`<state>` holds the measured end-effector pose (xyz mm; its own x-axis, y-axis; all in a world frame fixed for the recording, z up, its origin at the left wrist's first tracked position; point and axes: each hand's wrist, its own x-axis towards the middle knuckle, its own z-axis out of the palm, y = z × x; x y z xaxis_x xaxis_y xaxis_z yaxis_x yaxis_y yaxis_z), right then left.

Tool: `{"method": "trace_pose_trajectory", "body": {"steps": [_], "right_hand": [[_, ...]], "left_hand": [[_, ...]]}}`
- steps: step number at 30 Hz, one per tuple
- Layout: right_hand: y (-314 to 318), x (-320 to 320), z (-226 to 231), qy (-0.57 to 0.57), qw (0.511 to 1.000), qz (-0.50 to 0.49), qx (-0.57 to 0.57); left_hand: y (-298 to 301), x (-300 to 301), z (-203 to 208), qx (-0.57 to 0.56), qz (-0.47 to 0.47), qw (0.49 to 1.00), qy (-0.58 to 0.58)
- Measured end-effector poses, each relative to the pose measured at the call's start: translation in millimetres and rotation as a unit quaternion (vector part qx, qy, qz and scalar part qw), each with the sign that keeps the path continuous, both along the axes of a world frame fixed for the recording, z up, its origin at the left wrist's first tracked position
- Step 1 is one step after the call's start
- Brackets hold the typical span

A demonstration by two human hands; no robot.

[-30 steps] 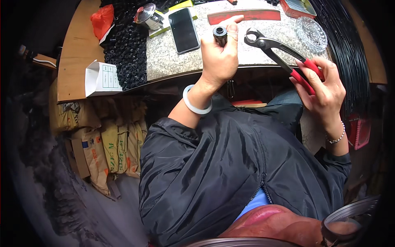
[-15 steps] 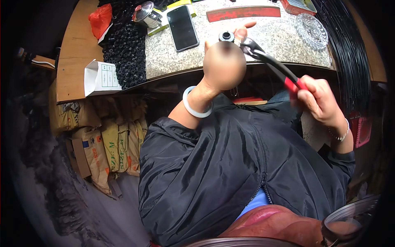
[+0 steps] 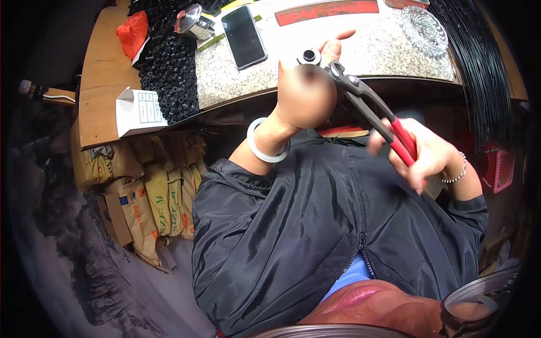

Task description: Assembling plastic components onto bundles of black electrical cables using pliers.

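My left hand [image 3: 307, 101] is raised over the table's near edge, partly smeared by a blur. Its fingers are closed around a small round part [image 3: 309, 56] with a black centre hole and a pale rim. In my right hand [image 3: 429, 147] are end-cutting pincers [image 3: 353, 81] with dark metal arms and red grips. Their head is right beside the round part, at my left fingers; whether the jaws touch it is hard to make out. The two handles stand somewhat apart, with my right fingers around and between the grips.
A phone [image 3: 244, 38], a lidded metal pot [image 3: 194, 22], a red bar [image 3: 327, 12] and a glass ashtray [image 3: 424, 31] lie on the speckled tabletop. Small black parts [image 3: 163, 73] are heaped at left by a white box [image 3: 140, 112]. Long black rods [image 3: 479, 73] hang at right.
My right hand has shifted slightly down and turned, and the pincers' handles have spread apart. The left hand keeps the round part in nearly the same place.
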<state>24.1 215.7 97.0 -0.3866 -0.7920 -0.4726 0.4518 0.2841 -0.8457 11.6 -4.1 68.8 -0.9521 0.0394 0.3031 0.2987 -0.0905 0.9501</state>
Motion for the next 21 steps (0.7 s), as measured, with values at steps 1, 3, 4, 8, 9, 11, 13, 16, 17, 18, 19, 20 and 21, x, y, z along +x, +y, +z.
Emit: {"method": "trace_pose_trajectory", "body": {"steps": [1,3,4,8,9,11,13,16,17,18,19,20,21], "right_hand": [[-4,-4,4,0.012,0.998,0.033,0.056],[3,5,-24,0.242,0.97,-0.014,0.025],[4,7,-26,0.493,0.866,-0.066,0.053],[7,3,-14,0.087,0.996,-0.004,-0.025],[1,0,-14,-0.036,0.996,0.059,-0.054],[-1,2,-14,0.152,0.988,0.013,0.017],[-5,8,-27,0.431,0.9,-0.058,0.02],[0,2,-26,0.466,0.884,-0.033,0.0],[0,1,-23,0.423,0.906,-0.023,0.001],[-1,1,-23,0.445,0.895,-0.027,0.005],[-1,0,-23,0.444,0.895,-0.028,0.005],[0,-1,-24,0.44,0.897,-0.031,0.005],[2,-2,-24,0.436,0.899,-0.035,0.005]], "left_hand": [[-2,-1,-6,-0.003,0.004,1.0,-0.001],[-2,-8,-17,-0.03,0.003,0.993,0.112],[2,-4,-14,-0.033,0.023,0.997,0.061],[5,-1,-6,-0.047,0.012,0.998,0.048],[4,0,-7,-0.048,0.012,0.998,0.047],[1,0,-9,-0.023,0.002,1.0,0.021],[3,-3,-13,-0.028,0.009,0.997,0.068],[3,-4,-15,-0.054,0.021,0.998,0.039],[3,-4,-16,-0.054,0.021,0.998,0.039],[4,-4,-17,-0.056,0.021,0.997,0.049],[4,-4,-17,-0.057,0.021,0.996,0.06],[5,-4,-16,-0.057,0.02,0.996,0.06],[5,-4,-15,-0.058,0.024,0.997,0.053]]}}
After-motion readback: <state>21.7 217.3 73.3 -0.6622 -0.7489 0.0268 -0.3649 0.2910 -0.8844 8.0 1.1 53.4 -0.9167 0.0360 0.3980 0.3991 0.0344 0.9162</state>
